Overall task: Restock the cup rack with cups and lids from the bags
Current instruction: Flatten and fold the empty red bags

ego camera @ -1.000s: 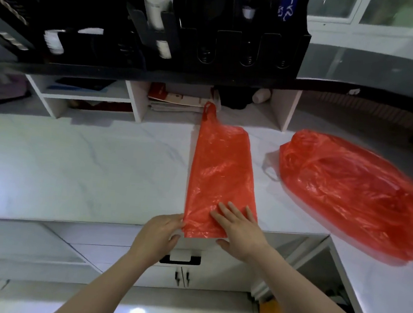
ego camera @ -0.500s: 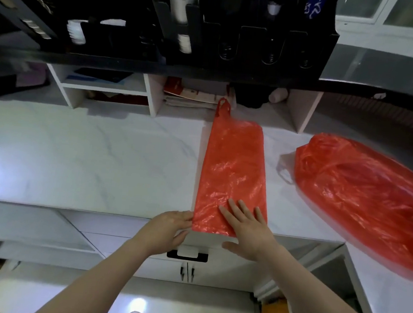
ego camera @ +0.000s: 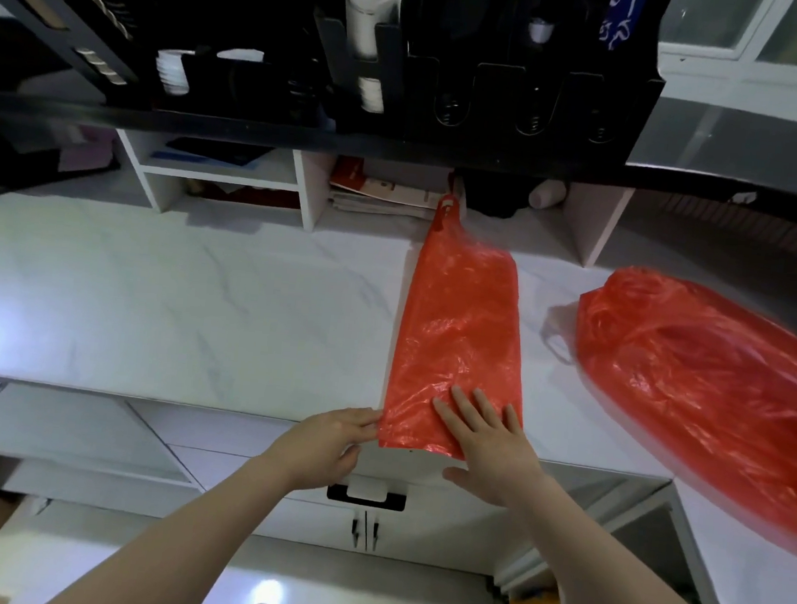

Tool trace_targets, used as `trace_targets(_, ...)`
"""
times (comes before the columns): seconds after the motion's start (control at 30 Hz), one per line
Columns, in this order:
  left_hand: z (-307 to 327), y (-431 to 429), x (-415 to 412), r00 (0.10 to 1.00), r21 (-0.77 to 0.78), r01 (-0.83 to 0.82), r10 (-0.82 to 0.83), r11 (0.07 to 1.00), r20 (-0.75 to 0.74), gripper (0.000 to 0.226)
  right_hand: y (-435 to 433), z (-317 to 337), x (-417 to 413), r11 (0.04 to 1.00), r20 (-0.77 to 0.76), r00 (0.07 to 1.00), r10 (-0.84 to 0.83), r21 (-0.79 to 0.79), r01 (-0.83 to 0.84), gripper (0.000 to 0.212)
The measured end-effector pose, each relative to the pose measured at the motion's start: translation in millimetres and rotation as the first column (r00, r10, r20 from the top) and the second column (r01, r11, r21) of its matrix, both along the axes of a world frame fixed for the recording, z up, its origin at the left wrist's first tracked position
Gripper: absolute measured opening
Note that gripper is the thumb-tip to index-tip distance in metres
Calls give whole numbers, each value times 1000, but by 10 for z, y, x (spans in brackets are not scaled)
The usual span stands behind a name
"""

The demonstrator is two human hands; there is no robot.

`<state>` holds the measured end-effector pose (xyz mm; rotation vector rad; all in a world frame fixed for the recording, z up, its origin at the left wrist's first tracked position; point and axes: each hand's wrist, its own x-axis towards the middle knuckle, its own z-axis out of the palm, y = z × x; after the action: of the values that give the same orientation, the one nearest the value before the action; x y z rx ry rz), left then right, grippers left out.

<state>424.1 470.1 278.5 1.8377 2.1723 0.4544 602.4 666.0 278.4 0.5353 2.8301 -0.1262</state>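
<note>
Head view, my left hand [ego camera: 326, 445] is pinching a corner of the flat red plastic bag [ego camera: 456, 335], my right hand [ego camera: 495, 440] is pressing it spread-fingered. I'm guessing the slick film could be slipping off the white marble countertop [ego camera: 169, 306].

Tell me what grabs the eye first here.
A flat red bag lies lengthwise on the white counter, with the right hand pressed flat on its near end and the left hand pinching its near left corner. A bulging red bag lies to its right, apart from it. Above, a black rack holds a white cup stack.
</note>
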Motion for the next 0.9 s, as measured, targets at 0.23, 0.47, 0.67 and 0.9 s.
trace_targets(0.23,18,16,37,999,26,-42,41,999,29,54,40,-21,27,1000,-4,1000,1,17,0,92)
trace_targets(0.47,-50,-1,44,953,-26,-223,224,974,204,20,-8,-86,1,999,-36,999,33,32,-32,92)
trace_targets(0.67,-9,72,93,951,40,-283,276,958,137,30,-7,-87,-8,999,-24,999,29,29,-28,92)
trace_targets(0.9,51,571,178,973,26,-209,211,977,-94,54,-11,-78,-6,999,-20,999,34,43,-33,93)
